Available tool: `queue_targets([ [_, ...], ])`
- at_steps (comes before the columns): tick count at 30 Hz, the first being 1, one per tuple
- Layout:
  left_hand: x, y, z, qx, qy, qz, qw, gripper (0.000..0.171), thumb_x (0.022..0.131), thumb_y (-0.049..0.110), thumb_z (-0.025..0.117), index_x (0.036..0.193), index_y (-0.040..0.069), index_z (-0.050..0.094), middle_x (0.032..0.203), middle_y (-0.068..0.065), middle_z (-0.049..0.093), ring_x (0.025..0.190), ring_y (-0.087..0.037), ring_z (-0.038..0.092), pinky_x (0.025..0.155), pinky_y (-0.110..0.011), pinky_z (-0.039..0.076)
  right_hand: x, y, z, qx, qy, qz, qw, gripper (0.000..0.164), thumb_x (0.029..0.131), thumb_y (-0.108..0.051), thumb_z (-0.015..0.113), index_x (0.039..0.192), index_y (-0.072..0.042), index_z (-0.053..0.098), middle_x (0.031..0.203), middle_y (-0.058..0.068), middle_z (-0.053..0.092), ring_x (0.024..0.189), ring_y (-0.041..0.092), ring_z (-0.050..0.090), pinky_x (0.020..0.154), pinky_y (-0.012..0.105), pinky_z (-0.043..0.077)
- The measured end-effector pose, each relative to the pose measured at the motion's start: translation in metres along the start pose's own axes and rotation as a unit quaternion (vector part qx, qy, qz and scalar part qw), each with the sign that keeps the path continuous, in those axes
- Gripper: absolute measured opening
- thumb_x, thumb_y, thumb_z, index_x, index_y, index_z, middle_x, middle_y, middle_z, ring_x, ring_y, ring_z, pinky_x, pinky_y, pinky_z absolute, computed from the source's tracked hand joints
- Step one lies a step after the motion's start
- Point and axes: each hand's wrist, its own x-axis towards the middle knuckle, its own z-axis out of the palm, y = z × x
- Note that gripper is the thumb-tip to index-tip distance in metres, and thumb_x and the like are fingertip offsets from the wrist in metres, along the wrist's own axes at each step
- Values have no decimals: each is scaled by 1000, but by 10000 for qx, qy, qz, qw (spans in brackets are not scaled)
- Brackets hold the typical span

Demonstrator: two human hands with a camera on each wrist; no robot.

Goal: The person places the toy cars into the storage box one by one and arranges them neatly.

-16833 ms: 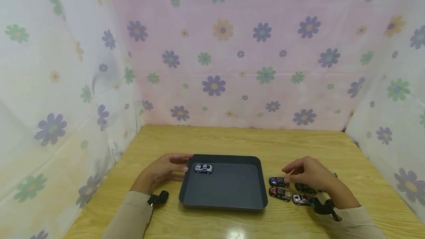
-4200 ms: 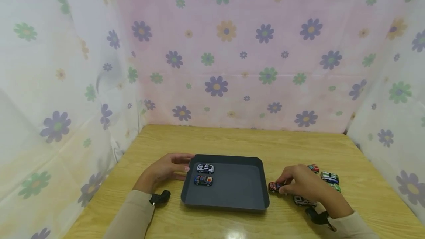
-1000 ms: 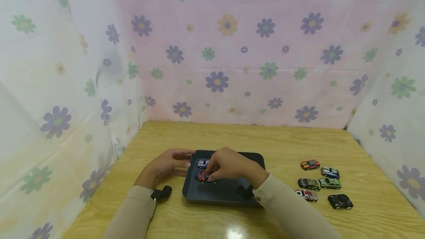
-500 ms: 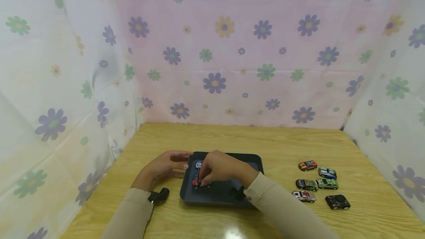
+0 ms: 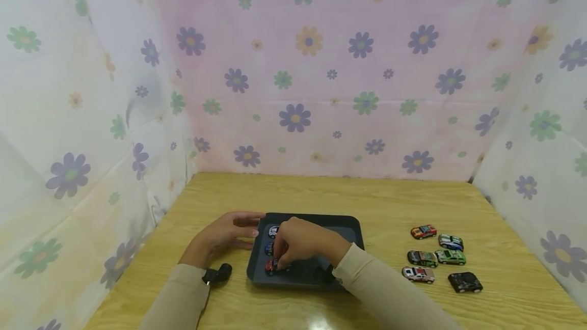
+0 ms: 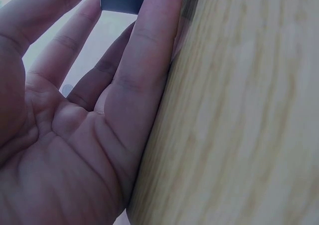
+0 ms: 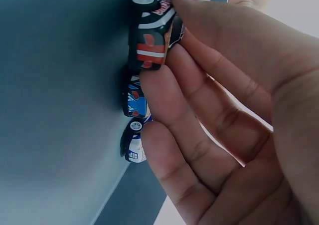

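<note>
A dark grey tray (image 5: 353, 225) lies on the table with toy cars along its left side. My right hand (image 5: 302, 241) pinches a red toy car (image 5: 270, 267) between thumb and fingers, low over or on the tray floor. Behind it, in a column, are a blue toy car (image 5: 269, 249) and a white toy car (image 5: 273, 231), both partly covered by that hand. In the right wrist view the red car's rear (image 7: 151, 51) shows close up. My left hand (image 5: 224, 233) rests at the tray's left edge, fingers extended and touching the rim.
On the table (image 5: 330, 192) to the right of the tray stand several toy cars, among them a red-yellow car (image 5: 424, 231), a green car (image 5: 451, 257) and a black car (image 5: 465, 282). Flowered cloth (image 5: 335, 116) encloses the back and sides.
A blue car joined the white one in the tray. My right hand took the red car from the right group, carried it in, and shifted it nearer me, in front of the blue car.
</note>
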Motion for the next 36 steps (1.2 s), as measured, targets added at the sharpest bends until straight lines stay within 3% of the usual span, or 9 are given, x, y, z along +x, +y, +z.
queue_targets([
  [7,0,-1,0,-122,-39,7,9999,66,96,15,75,156,9,46,159,-23,42,129,-31,60,98,-49,59,1,-1,3,57,-35,184,9998,10,83,-26,89,89,-25,82,80,-21,71,74,-7,64,65,14,55],
  [36,0,-1,1,-142,69,-104,9998,62,96,15,76,153,12,51,157,-21,46,127,-30,62,96,-50,60,-1,-3,4,154,54,-27,9999,15,81,-22,90,94,-23,83,85,-19,75,75,-10,65,67,11,55],
])
